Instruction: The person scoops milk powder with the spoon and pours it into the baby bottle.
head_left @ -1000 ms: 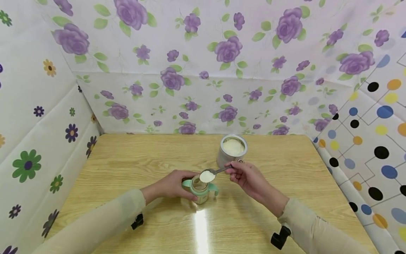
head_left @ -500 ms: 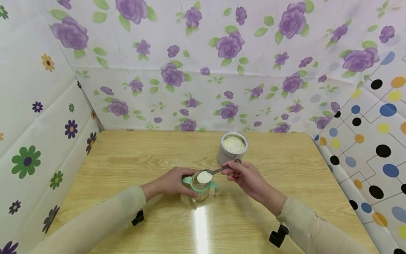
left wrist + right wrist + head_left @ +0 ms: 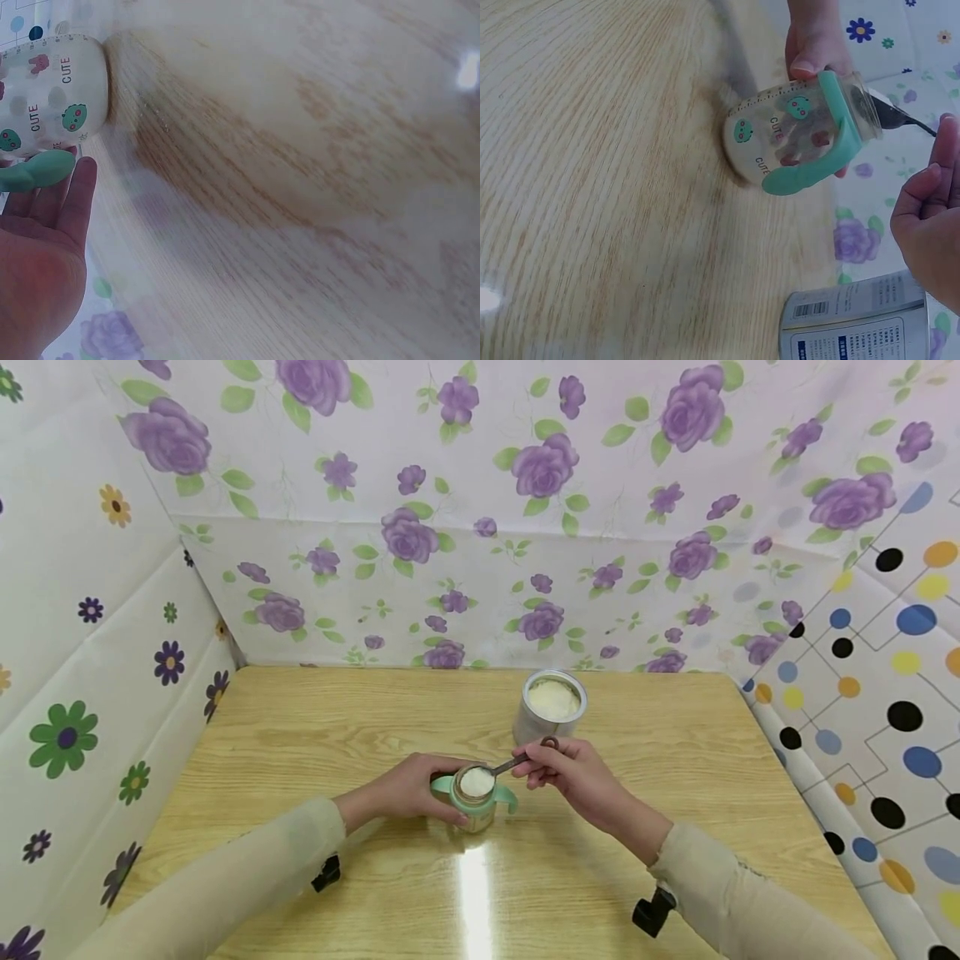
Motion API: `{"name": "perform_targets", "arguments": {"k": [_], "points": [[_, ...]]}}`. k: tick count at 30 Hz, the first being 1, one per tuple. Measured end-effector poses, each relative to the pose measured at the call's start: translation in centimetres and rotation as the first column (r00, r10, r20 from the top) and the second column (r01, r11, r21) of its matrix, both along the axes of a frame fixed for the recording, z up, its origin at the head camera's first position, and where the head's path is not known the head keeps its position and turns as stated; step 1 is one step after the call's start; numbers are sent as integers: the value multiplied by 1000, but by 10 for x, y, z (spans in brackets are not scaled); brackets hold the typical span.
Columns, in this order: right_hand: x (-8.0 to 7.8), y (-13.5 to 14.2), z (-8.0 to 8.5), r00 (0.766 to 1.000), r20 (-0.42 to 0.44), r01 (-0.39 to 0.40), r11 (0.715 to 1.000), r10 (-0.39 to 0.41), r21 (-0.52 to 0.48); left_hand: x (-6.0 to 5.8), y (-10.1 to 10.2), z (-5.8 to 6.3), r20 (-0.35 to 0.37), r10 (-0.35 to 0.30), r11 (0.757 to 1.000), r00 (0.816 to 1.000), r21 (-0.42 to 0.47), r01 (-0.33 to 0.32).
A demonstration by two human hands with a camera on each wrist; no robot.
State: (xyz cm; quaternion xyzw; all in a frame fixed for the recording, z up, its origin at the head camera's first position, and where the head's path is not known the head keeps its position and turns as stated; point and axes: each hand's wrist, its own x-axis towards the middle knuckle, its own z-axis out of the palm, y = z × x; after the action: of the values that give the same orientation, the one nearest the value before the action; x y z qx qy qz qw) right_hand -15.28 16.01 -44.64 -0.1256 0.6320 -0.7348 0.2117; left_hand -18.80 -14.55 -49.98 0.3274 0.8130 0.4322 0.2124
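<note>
A clear baby bottle (image 3: 477, 821) with mint-green side handles (image 3: 507, 798) stands uncapped on the wooden table; "CUTE" and small cartoon prints show on its wall in the right wrist view. My left hand (image 3: 415, 788) grips the bottle around its far-left side, thumb in front. Between thumb and fingers, my right hand (image 3: 581, 779) pinches the dark handle of a metal spoon (image 3: 889, 115). The spoon's bowl, heaped with pale powder (image 3: 476, 782), is at the bottle's mouth, tipped into the opening. Just beyond the right hand stands an open can (image 3: 531, 727) of the same-looking powder.
The wooden table (image 3: 337, 710) reaches back to a flowered cloth wall (image 3: 480, 585). Patterned sheets hang at both sides, with flowers on the left and coloured dots (image 3: 903, 716) on the right. Light glares off the table in front of the bottle.
The right hand has moved slightly left and lowered the spoon from above the bottle's rim into its mouth. The left hand keeps its grip on the bottle.
</note>
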Motion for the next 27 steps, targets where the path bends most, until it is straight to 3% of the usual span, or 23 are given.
{"name": "perform_targets", "arguments": {"k": [11, 18, 27], "points": [[-3, -11, -2, 998, -40, 52, 993, -48, 110, 0, 0, -1, 0, -7, 1000, 1000, 11, 7], [-3, -17, -4, 993, -81, 96, 987, -86, 129, 0, 0, -1, -10, 0, 1000, 1000, 1, 0], [-2, -22, -4, 989, -133, 86, 985, -66, 148, 0, 0, 0, -24, 1, 1000, 1000, -8, -1]]}}
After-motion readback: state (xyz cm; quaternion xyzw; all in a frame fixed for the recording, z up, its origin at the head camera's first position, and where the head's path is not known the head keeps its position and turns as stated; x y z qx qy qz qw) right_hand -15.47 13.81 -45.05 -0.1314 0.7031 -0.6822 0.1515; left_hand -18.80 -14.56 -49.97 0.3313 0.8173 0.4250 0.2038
